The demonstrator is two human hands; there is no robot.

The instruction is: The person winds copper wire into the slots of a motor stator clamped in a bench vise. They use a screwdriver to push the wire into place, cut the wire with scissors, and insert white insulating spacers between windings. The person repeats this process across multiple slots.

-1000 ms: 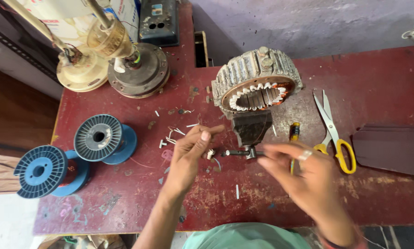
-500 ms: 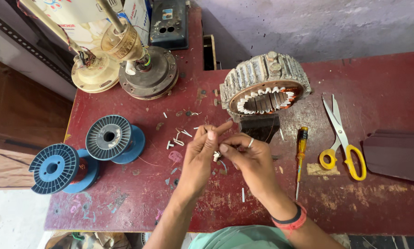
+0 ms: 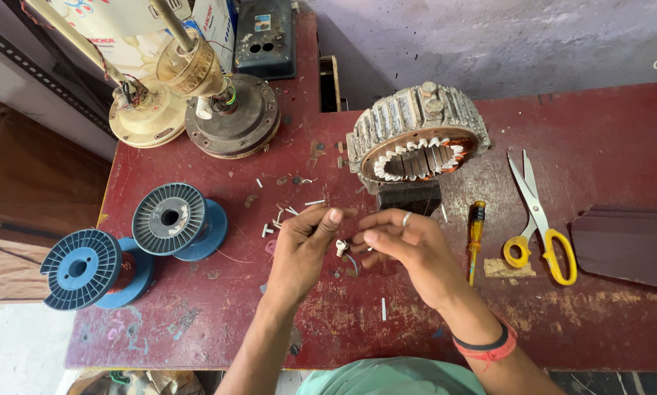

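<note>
Left hand [image 3: 303,245]: mid-frame, thumb and fingers pinched together on a small white sleeve piece [image 3: 339,246], raised just off the bench so both hands can get at it.
Right hand [image 3: 402,245]: right up against the left, fingertips closed on the other end of the same bit; ring on one finger, bands at the wrist. Thin wire there, too fine to tell which grip has it.
Stator [image 3: 416,139]: upper centre, tilted on a dark block [image 3: 409,196], open side with the copper windings facing the hands, easy to reach.
Loose white bits [image 3: 284,213]: scattered left of the hands, close by.
Screwdriver [image 3: 476,234], scissors [image 3: 537,219]: right of centre, flat, near the right hand.
Blue spools [image 3: 171,218]: left side, lying flat, well apart.
Bench [image 3: 606,132]: worn red top.
</note>
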